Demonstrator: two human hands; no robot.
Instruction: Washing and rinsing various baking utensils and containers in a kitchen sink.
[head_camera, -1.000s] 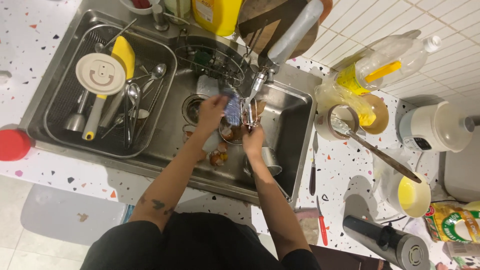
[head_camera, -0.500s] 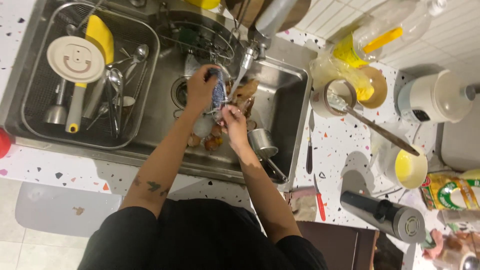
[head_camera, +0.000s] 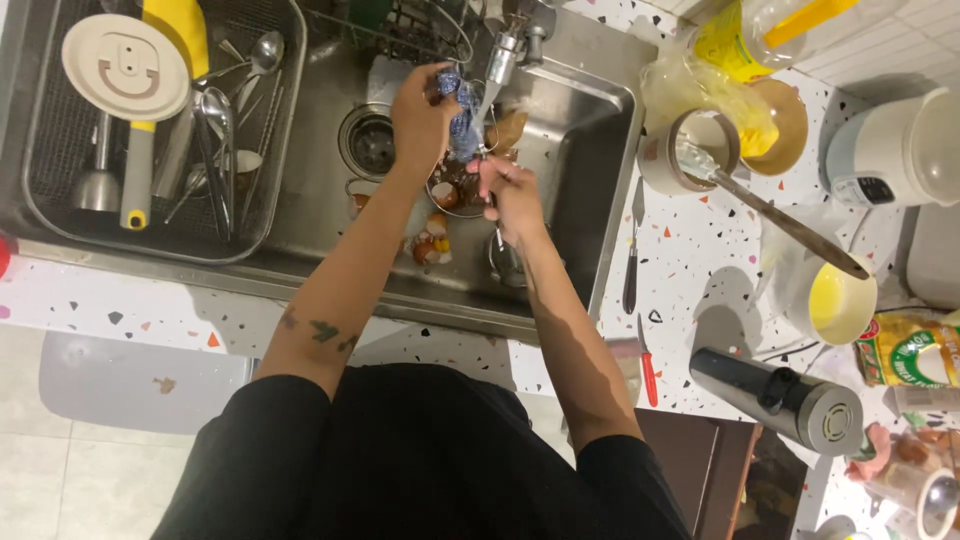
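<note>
A person in a black top leans over a steel sink (head_camera: 590, 200), seen from above. The left hand (head_camera: 420, 115) is closed around a blue patterned cloth (head_camera: 458, 110), bunched in the fist and held under the tap (head_camera: 500, 55). The right hand (head_camera: 510, 195) sits just below and beside that grip, fingers loosely curled; it seems to pinch something thin, but what it is cannot be made out. Water runs down between the two hands.

Directly under the grip sits a small bowl (head_camera: 455, 190) of brown scraps, and eggshells (head_camera: 430, 240) lie on the sink floor a little nearer the person. The drain (head_camera: 370, 145) is just to the left of the cloth.

Further left of the hands, a rack (head_camera: 60, 215) holds a round cream lid (head_camera: 125, 65), a yellow-handled tool (head_camera: 140, 160) and spoons (head_camera: 220, 110). To the right, on the speckled counter, are a knife (head_camera: 632, 265), a red-handled tool (head_camera: 648, 365), a cup with a long wooden spoon (head_camera: 790, 225), a yellow bowl (head_camera: 840, 305) and a steel flask (head_camera: 785, 400).

Risks, as a judgement: the wet cloth could slip from the fist and fall into the scraps below. Water striking the bunched cloth may splash over the sink's edge towards the knife on the counter. Eggshell bits could wash towards the drain and block it. Soapy fingers make any small item in the right hand easy to drop.
</note>
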